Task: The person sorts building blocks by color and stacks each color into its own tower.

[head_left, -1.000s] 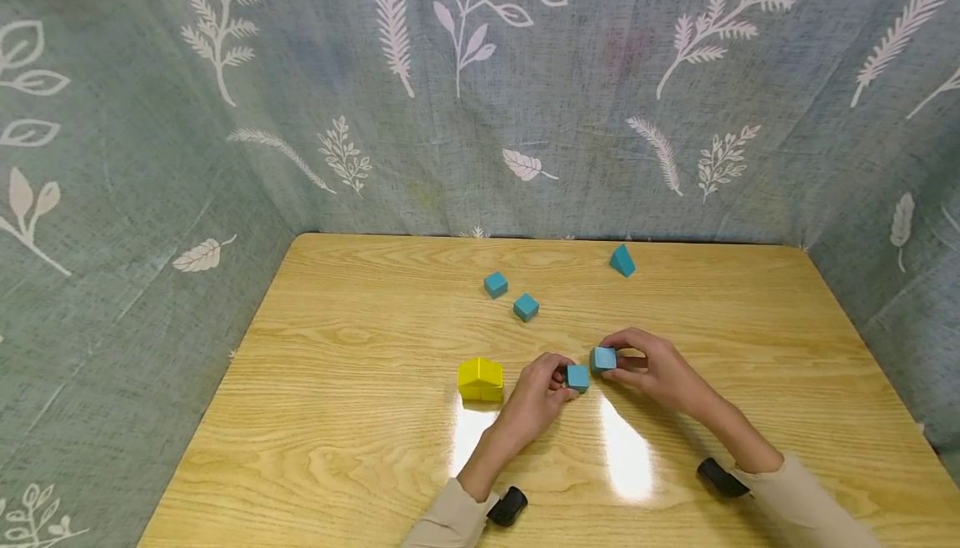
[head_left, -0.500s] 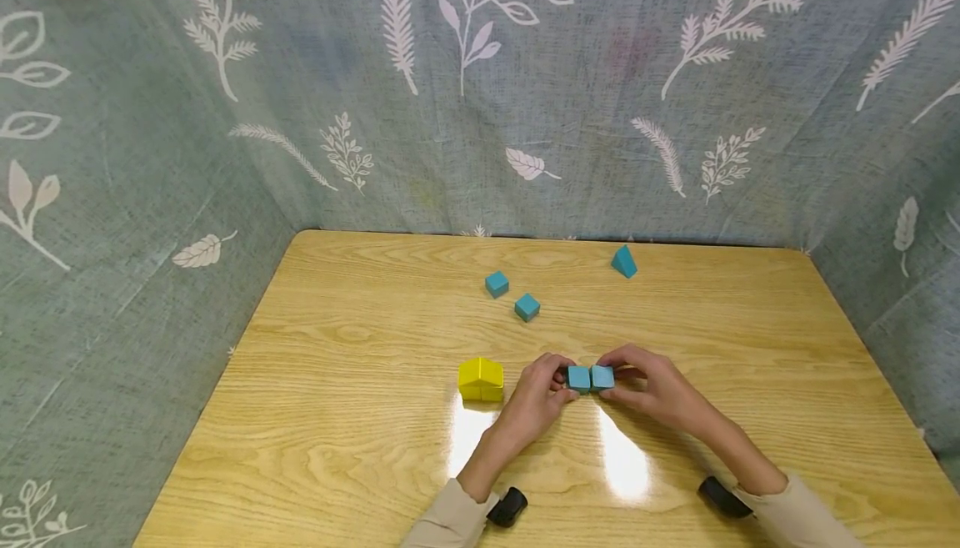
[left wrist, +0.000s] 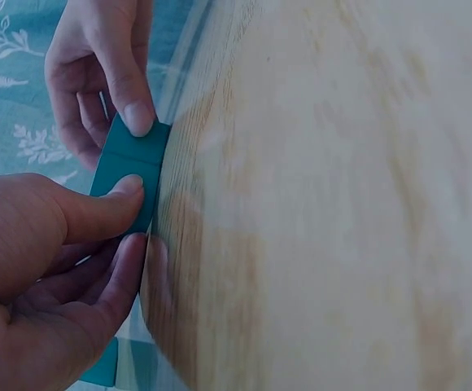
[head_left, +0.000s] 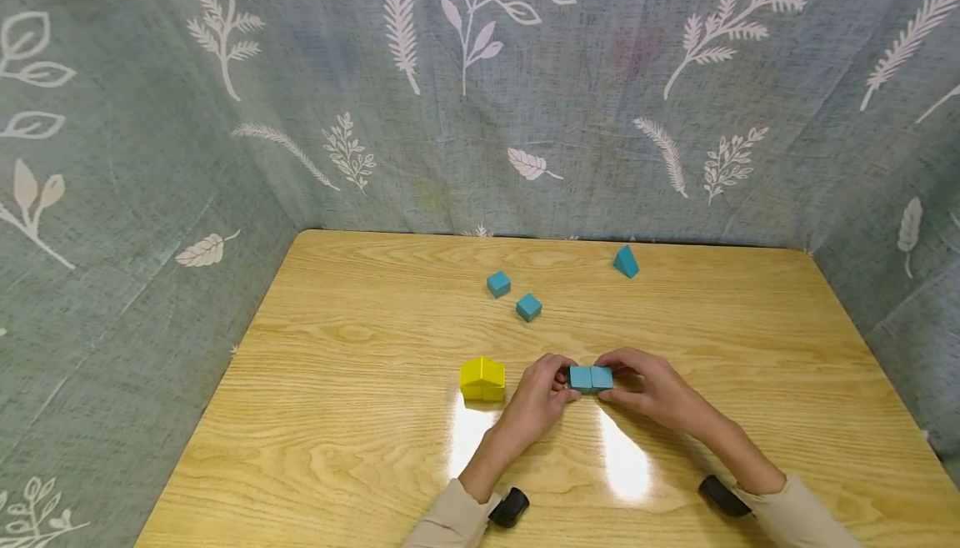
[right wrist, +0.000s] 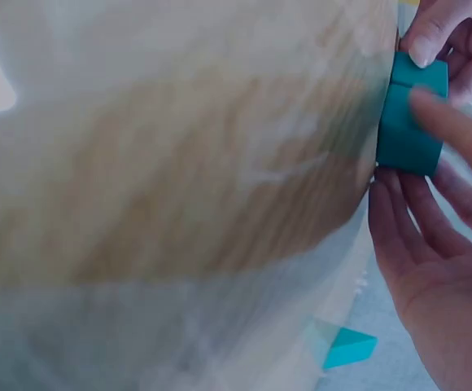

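Two blue cubes sit side by side on the table, faces touching. My left hand (head_left: 534, 399) pinches the left cube (head_left: 581, 378) from its left, thumb on the near face. From the other side my right hand (head_left: 657, 389) holds the right cube (head_left: 602, 378) between thumb and fingers. Close up in the left wrist view, the thumb of the left hand (left wrist: 53, 252) presses on its cube (left wrist: 122, 195). The right wrist view has the thumb of the right hand (right wrist: 443, 244) blurred over the right cube (right wrist: 407, 138). The cubes' far faces are hidden from the head view.
Left of the hands stands a small yellow house-shaped block stack (head_left: 482, 379). Farther back lie two loose blue cubes, one (head_left: 498, 284) behind the other (head_left: 528, 308). A blue triangular block (head_left: 626, 262) is near the back edge of the wooden table (head_left: 360, 448), before a patterned curtain (head_left: 420, 156).
My right hand has brought its cube toward me and slightly left, closing the gap to the left cube. The left hand has stayed nearly still with its cube.
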A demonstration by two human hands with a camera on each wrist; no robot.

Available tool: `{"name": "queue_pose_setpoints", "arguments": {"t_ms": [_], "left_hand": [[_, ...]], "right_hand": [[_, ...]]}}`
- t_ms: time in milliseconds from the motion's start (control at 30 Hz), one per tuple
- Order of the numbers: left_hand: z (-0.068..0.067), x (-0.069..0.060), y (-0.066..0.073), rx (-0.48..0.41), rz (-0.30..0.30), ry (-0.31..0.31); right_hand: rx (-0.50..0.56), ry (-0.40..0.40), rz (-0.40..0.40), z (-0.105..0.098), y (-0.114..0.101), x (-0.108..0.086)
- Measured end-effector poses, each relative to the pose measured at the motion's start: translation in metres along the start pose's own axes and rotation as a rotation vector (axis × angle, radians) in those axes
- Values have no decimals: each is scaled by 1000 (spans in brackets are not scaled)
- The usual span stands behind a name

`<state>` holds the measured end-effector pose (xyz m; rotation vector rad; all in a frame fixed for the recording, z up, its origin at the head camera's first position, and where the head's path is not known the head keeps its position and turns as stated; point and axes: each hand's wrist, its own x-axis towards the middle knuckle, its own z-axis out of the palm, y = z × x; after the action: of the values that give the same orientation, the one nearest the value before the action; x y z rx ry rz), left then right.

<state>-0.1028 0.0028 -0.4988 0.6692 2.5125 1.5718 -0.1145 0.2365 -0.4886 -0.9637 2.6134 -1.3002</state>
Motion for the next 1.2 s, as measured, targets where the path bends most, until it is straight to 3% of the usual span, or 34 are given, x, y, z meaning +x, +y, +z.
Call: {"name": "queue_pose_setpoints", "arguments": {"t_ms": [367, 767, 1200], "left_hand": [[-1, 2, 0, 5, -31, -4], [-1, 0, 1, 1, -37, -5], [-2, 0, 1, -4, -47, -18]], "right_hand": [[28, 8, -20, -11, -2, 16], [-9, 30, -82, -20, 3, 58], [-38, -80, 28, -22, 5, 109]]}}
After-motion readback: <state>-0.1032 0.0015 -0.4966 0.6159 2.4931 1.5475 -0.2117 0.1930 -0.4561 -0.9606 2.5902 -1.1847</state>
